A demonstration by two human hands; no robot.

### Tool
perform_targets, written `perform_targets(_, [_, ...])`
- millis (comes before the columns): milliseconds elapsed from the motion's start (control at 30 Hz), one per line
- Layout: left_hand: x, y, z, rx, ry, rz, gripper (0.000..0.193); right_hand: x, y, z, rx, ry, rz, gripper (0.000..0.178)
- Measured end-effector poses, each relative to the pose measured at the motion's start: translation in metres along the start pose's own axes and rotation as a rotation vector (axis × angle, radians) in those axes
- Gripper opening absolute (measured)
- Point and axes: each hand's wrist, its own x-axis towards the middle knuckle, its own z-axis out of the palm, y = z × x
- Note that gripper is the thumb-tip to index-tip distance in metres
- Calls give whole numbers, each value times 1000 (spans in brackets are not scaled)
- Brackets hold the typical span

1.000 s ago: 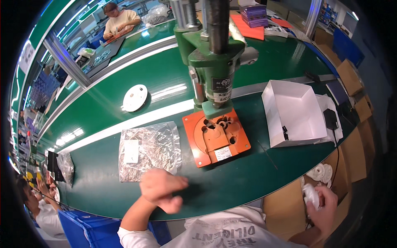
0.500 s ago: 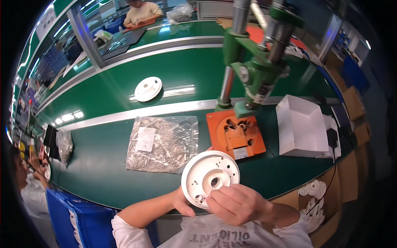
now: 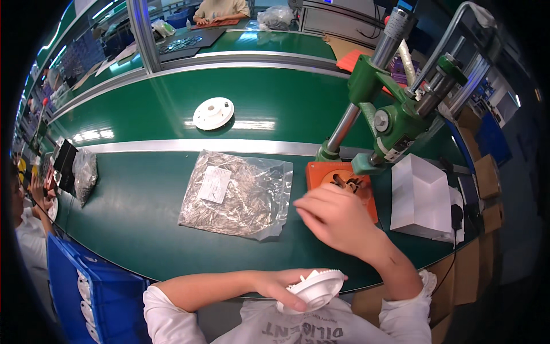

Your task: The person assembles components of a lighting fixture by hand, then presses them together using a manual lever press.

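Landmark: the orange fixture [image 3: 322,170].

Nearest: left hand [image 3: 279,288] gripping a white round part [image 3: 315,292] by its rim, tilted, in front of my shirt, on the near side of the fixture and well apart from it. Blue crate [image 3: 97,275] with more white discs in it, far out to the near left of the fixture.

Right hand [image 3: 339,221] over the fixture's near-left side, hiding part of it. Fingers bent and close together, pointing at the bag. Can't tell if anything's pinched in them, or if they touch the fixture.

Clear bag [image 3: 240,198] of thin metal pieces just left of the fixture, white label on top. Open white box [image 3: 427,198] just right of it.

Green press [image 3: 395,117] stands behind the fixture, its head above the plate. Farthest: another white disc [image 3: 213,113], beyond the fixture to the left, past the metal rail.

Step, my read: handling one part between hands, not seated in the fixture. Any seating move would call for the right hand out from under the press head and the part levelled first.
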Motion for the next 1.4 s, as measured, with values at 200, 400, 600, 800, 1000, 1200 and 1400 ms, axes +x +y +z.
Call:
perform_targets(200, [-3,-13,-13,-98,-80,30,105,42,31,71,-160,-408,-51,16])
perform_targets(400, [-3,-10,-6,-220,0,118,72,60,34,78,33,-420,-184,16])
perform_targets(600, [-7,-10,-11,-171,-14,70,60,65,40,89,-124,-445,-262,6])
perform_targets(800, [-6,-3,-6,-228,45,92,71,56,48,82,-32,-374,-107,5])
perform_targets(1000, [-4,-19,-21,-286,-29,93,74,50,47,76,-35,-357,-71,14])
perform_targets(1200, [-1,-9,-19,-370,11,-10,107,40,45,69,71,-264,-41,32])
perform_targets(1400, [-4,-2,-10,-449,25,76,113,30,25,37,301,-185,41,32])
